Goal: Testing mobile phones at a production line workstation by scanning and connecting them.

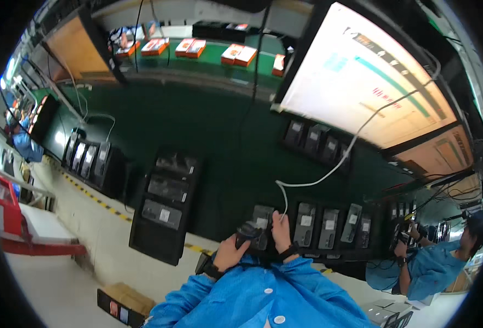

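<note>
My left hand [229, 255] is wrapped around a black handheld scanner [247, 232], its rounded head raised over the tray's near edge. My right hand [280, 233] is closed at the end of a white cable [284, 199], close beside a dark phone [263, 212] with a pale label. That phone lies between my hands, its lower part hidden by the scanner. Just right of my right hand, several more labelled phones [329, 221] lie side by side in black trays. One of them [352, 221] sits tilted against its neighbours.
A black tray [171, 243] with dark phones stands left on the green table [219, 147]. Another phone rack [96, 164] is farther left. Beyond the table, a large lit screen [356, 82] stands right, and orange-white boxes [189, 48] line a green belt. A co-worker [425, 262] sits at right.
</note>
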Motion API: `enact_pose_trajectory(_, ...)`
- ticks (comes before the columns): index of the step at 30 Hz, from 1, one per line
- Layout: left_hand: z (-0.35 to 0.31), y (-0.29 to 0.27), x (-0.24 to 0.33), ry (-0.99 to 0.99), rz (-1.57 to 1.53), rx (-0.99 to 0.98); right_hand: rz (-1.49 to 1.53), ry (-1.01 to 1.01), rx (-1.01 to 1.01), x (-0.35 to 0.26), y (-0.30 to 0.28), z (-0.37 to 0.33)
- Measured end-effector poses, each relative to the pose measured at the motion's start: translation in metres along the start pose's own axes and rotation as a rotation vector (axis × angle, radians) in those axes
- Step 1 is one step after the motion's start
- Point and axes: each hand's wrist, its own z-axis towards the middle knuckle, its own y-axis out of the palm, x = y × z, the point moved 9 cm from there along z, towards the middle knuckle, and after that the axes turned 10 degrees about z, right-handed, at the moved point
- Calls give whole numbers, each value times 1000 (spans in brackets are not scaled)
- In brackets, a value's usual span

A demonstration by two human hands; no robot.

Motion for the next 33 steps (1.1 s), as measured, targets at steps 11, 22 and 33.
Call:
enact_pose_trajectory(11, 95, 14, -137, -232, 315, 176, -338, -243, -4, -24, 9, -3)
enact_pose_trajectory(22, 41, 20, 58, 304, -348, -199, 73, -158, -233, -89, -1, -50)
enact_pose_trajectory(33, 34, 20, 64, 293, -408, -80, -333, -269, -488, -128, 16, -52)
